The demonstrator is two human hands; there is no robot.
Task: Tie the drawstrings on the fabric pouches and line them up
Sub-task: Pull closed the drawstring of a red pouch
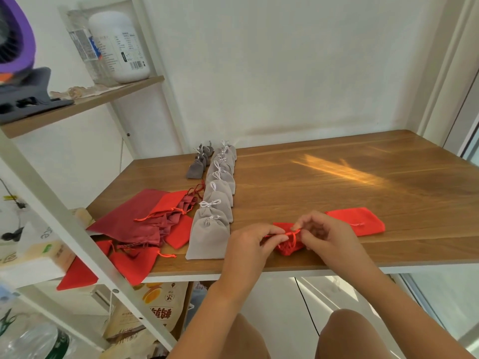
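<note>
- Red pouch (287, 248), gathered, near table (363, 177) front edge; largely hidden behind both hands.
- Left hand (248, 244), right hand (326, 234): fingertips curled, pinching red drawstring (293, 233) at pouch mouth.
- White bottle (121, 47) on shelf (85, 102): barcode visible, label text illegible.
- Grey pouches (215, 203): soft, velvety, tied with white cords (210, 204), 1 row.

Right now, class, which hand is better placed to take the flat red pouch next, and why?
Likely the right hand: the flat red pouch lies just beyond it, while the left hand would have to cross the half-tied pouch whose drawstring both pinch.
</note>
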